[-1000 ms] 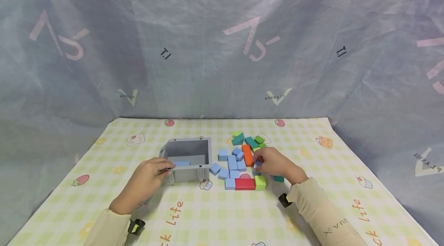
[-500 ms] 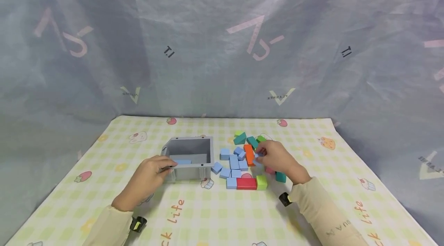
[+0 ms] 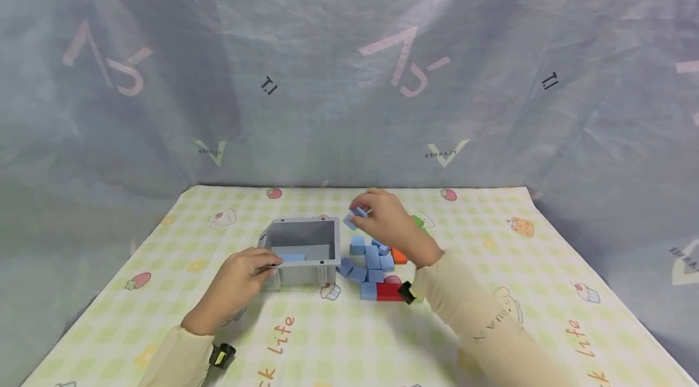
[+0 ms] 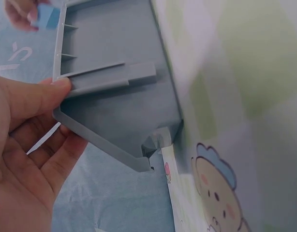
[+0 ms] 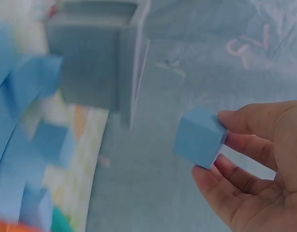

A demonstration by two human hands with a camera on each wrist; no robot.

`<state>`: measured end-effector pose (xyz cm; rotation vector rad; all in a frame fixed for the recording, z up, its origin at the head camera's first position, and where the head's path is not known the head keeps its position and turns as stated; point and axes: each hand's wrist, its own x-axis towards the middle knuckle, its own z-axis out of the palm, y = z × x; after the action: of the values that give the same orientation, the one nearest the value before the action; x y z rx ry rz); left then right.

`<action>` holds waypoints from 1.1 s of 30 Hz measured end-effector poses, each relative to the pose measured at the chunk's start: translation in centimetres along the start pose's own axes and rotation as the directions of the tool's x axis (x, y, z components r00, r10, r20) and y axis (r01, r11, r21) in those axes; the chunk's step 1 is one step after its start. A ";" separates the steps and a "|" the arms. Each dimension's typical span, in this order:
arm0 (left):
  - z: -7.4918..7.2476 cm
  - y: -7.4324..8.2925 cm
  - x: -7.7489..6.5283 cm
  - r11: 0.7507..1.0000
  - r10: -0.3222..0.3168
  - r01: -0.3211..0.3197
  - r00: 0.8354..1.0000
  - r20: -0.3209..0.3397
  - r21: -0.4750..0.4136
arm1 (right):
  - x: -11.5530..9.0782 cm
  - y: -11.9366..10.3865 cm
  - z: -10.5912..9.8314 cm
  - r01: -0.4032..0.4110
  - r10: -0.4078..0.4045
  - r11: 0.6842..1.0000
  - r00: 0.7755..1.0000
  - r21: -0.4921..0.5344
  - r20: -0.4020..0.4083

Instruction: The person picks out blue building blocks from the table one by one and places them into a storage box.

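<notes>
My left hand (image 3: 238,281) holds the near rim of a grey plastic bin (image 3: 301,276) by its left corner. In the left wrist view, the thumb (image 4: 60,88) lies on the bin's outer wall, with fingers curled at the rim. A blue block (image 3: 291,258) lies inside the bin. Raised off the table just right of the bin, my right hand (image 3: 385,217) pinches a light blue cube (image 5: 199,137) between thumb and fingertips. Below that hand sits a cluster of blue blocks (image 3: 374,258), part of the group hidden by the wrist and sleeve.
A red block (image 3: 389,292) lies in front of the blue ones, an orange block (image 3: 400,256) to their right. Behind the right wrist shows a green block (image 3: 418,221). A checked tablecloth (image 3: 327,338) covers the table; a grey curtain (image 3: 327,71) hangs behind.
My right hand has picked up a blue cube from beside the orange block and carried it up and left toward the bin. The left hand keeps its hold on the rim.
</notes>
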<state>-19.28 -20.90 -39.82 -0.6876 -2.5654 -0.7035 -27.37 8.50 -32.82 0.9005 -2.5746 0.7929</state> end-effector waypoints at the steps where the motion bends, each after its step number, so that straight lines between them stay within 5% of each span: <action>1: 0.0 0.0 0.0 1.000 -0.002 0.002 1.000 0.001 -0.001 | 0.5 -0.4 0.4 0.000 0.000 1.000 1.000 0.006 0.013; 13: 0.0 -0.2 0.3 1.000 0.019 -0.019 1.000 -0.015 0.006 | 4.9 -4.1 6.7 0.064 -0.065 0.998 0.989 0.012 0.134; 21: 0.3 -0.4 0.0 0.999 0.042 -0.042 0.999 -0.032 -0.002 | 5.5 -4.5 11.0 -0.006 0.003 1.000 0.964 0.012 0.266; 33: 0.0 -0.1 0.0 1.000 0.016 -0.016 1.000 -0.013 0.005 | 5.3 -4.9 12.5 0.047 -0.026 0.998 0.934 -0.049 0.357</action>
<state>-19.38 -20.98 -39.88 -0.6992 -2.5464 -0.6944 -29.44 -4.59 -38.57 1.1649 -2.8605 0.5852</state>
